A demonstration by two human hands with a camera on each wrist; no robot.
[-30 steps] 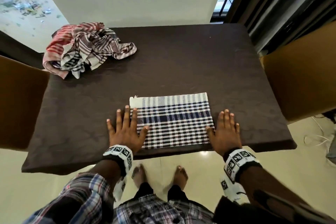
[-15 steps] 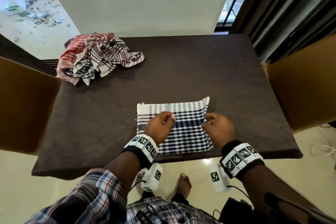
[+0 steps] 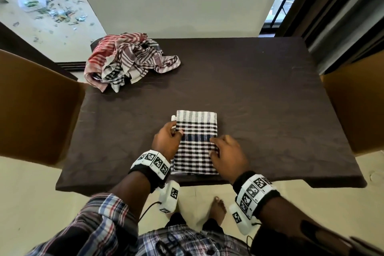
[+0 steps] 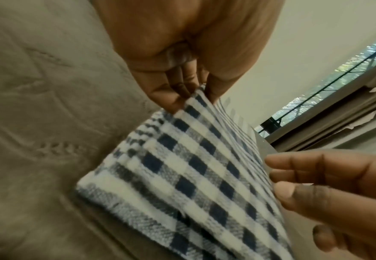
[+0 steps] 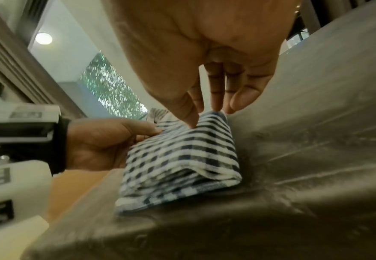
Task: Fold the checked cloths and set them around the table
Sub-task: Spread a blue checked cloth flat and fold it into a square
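Observation:
A blue-and-white checked cloth [image 3: 196, 141] lies folded into a narrow upright rectangle near the front edge of the dark brown table [image 3: 259, 100]. My left hand [image 3: 176, 130] pinches the cloth's left edge between thumb and fingers [image 4: 182, 91]. My right hand [image 3: 215, 147] pinches the right folded edge, thumb on top and fingers [image 5: 218, 98] at the fold. The cloth [image 5: 182, 158] shows several stacked layers, and its held side is lifted a little off the table. A crumpled pile of red, brown and black checked cloths [image 3: 128, 60] sits at the table's far left corner.
Brown chair backs stand at the table's left side [image 3: 35, 108] and right side [image 3: 357, 106]. A white wall runs behind the table, with a window [image 3: 284, 0] at the far right. My bare foot [image 3: 217, 208] is on the tiled floor below the front edge.
A second ago both hands lay flat beside a wide cloth. They then gripped it and folded one half over the other, so it is now about half as wide.

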